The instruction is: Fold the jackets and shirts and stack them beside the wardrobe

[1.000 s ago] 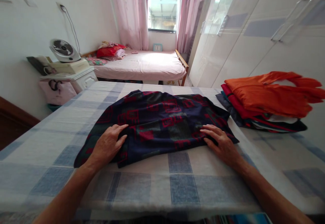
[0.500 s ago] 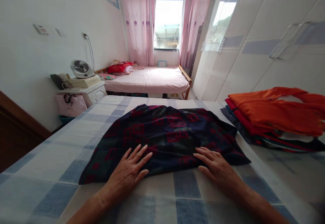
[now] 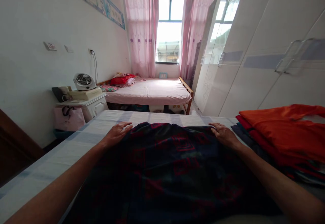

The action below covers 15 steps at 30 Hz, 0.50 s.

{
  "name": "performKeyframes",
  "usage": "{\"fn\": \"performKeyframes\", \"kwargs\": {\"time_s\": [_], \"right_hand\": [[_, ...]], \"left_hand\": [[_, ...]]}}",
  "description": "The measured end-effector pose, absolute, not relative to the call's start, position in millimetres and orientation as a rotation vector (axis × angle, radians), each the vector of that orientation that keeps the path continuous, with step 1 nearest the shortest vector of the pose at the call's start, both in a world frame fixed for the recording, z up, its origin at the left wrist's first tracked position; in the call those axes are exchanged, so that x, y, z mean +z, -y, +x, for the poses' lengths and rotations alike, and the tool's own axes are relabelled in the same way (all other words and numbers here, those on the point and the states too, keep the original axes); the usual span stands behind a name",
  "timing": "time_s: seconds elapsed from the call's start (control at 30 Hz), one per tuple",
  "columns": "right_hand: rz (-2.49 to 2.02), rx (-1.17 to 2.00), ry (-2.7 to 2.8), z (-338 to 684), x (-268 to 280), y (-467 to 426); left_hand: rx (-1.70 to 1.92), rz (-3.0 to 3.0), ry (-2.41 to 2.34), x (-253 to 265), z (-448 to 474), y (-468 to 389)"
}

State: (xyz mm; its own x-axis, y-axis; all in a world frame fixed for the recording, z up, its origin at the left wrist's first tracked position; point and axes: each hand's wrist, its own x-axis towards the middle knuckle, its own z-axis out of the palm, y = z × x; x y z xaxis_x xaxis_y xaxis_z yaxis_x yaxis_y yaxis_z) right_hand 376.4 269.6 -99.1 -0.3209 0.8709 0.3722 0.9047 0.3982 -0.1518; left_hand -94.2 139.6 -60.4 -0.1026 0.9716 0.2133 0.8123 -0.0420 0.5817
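Left hand [image 3: 118, 130] and right hand [image 3: 222, 134] had moved up the dark garment [image 3: 167, 169] to its far corners

Matching, gentle tension on both sides seemed best for keeping that edge straight. The left fingers lay close together, slightly bent; whether they pinched cloth could not be told. Between them and the right fingers, and nearer the wearer, spread the garment, soft-looking, rippled, with angular red outlines. The right fingers stood partly apart, their grip equally unclear. Just beyond them sat a folded stack [image 3: 284, 129], orange-topped and thick-layered.

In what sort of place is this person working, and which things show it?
Most likely a bedroom in a home: a pink-sheeted bed stands near the curtained window, and tall white wardrobe doors line the right side.
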Motion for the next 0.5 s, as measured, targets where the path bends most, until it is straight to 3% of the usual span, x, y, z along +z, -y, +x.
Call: {"fn": "performKeyframes", "kwargs": {"time_s": [0.3,0.5], "right_hand": [[-1.763,-0.063,2.427,357.7,-109.0,-318.9],[-1.635,-0.173,2.212,369.5,-79.2,-289.5]], "left_hand": [[0.559,1.879,-1.665,-62.1,-73.1,-181.7],[0.793,2.052,-1.876,-41.0,-75.7,-159.6]]}}
